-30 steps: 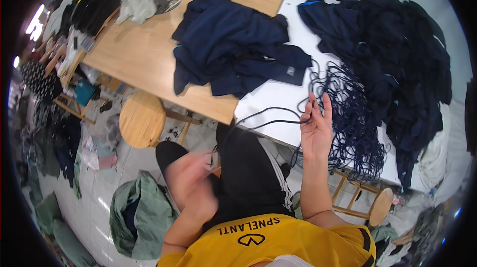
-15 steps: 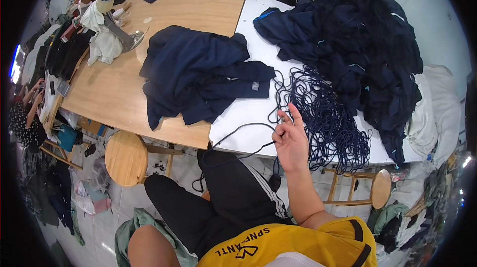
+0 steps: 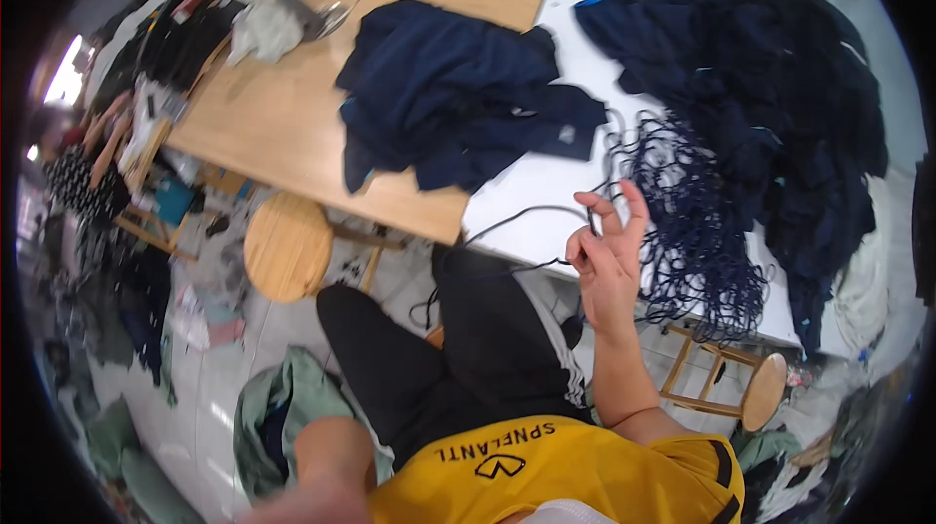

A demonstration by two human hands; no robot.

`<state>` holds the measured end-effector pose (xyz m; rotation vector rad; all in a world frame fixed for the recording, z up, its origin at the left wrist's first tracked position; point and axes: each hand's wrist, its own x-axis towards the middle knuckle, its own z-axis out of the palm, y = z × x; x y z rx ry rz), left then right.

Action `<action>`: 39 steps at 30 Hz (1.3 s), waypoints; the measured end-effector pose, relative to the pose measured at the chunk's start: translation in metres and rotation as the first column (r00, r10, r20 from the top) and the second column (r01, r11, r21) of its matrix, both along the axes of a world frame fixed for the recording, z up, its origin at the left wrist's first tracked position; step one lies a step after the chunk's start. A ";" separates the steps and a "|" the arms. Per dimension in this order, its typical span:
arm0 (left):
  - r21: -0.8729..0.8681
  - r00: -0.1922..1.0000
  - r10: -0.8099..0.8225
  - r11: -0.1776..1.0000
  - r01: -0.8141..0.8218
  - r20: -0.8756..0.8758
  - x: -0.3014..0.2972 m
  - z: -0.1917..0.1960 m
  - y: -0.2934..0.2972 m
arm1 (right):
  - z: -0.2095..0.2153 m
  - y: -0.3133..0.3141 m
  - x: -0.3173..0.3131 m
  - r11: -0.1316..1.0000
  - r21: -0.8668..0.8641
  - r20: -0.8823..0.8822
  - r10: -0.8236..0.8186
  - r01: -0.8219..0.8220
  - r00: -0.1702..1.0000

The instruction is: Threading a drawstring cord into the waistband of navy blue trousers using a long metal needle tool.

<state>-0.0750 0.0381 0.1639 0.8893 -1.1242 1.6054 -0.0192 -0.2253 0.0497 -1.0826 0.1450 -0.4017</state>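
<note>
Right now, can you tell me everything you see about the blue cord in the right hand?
The thin navy cord looks round and soft, like fabric. The right hand holds it; a loose loop bows leftward, past the white tabletop's near edge and black trousers. Its ends are unclear.

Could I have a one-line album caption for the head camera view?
The right hand holds a dark cord near a heap of tangled cords, a navy garment lying beyond.

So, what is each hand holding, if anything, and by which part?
The right hand holds a dark cord where its strands meet the fingers; exact part unclear. The left hand is too blurred to tell.
</note>
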 end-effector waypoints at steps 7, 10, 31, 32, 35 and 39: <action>-0.607 -0.423 -0.447 0.676 0.418 -0.789 0.072 -0.115 -0.058 | -0.004 0.053 -0.006 0.932 -0.210 0.176 0.332 -0.294 0.927; -0.762 -0.632 -0.458 0.535 0.366 -0.625 0.078 -0.128 -0.063 | -0.007 0.065 -0.005 0.898 -0.284 0.213 0.400 -0.336 0.891; -0.843 -0.556 -0.675 0.531 0.090 -0.484 0.082 -0.138 -0.066 | -0.023 0.069 0.001 0.934 -0.319 -0.065 0.146 -0.159 0.987; -0.824 -0.572 -0.634 0.549 0.141 -0.520 0.082 -0.141 -0.064 | -0.022 0.067 0.004 0.944 -0.298 -0.062 0.130 -0.143 0.990; -0.665 -0.480 -0.481 0.654 0.362 -0.734 0.078 -0.143 -0.067 | -0.009 0.058 0.009 0.913 0.137 -0.242 0.406 -0.384 0.881; 0.143 0.080 0.119 0.816 0.560 -0.990 0.074 -0.156 -0.062 | -0.023 0.051 0.013 0.578 0.641 -0.050 0.688 -0.505 0.724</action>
